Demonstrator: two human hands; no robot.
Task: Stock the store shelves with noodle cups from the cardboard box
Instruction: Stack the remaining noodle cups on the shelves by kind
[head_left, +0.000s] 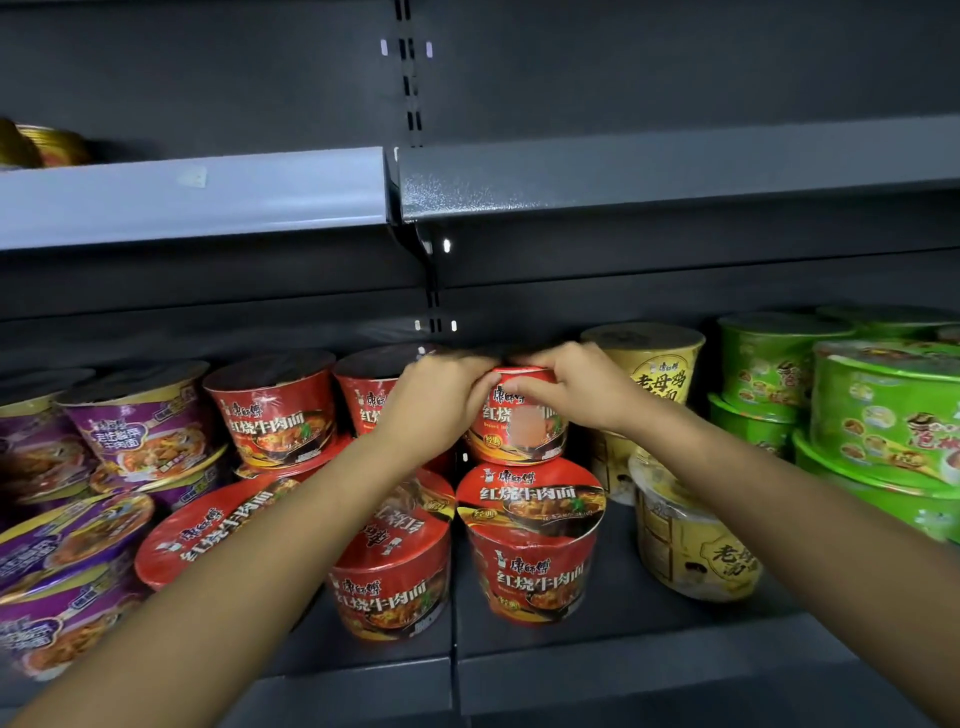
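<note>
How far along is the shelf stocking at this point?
Done: purple cups, red cups, yellow cups and green cups sit stacked on the lower shelf. In hand: the left hand and right hand grip a red cup above another. Left: unclear; the cardboard box is out of view.

Open room is at 12 o'clock, under the top shelf (675, 176). A bare gap on the lower shelf (618, 587) is at 5 o'clock. Purple cups (140, 431) block 9 o'clock, green cups (883, 415) 3 o'clock.
</note>
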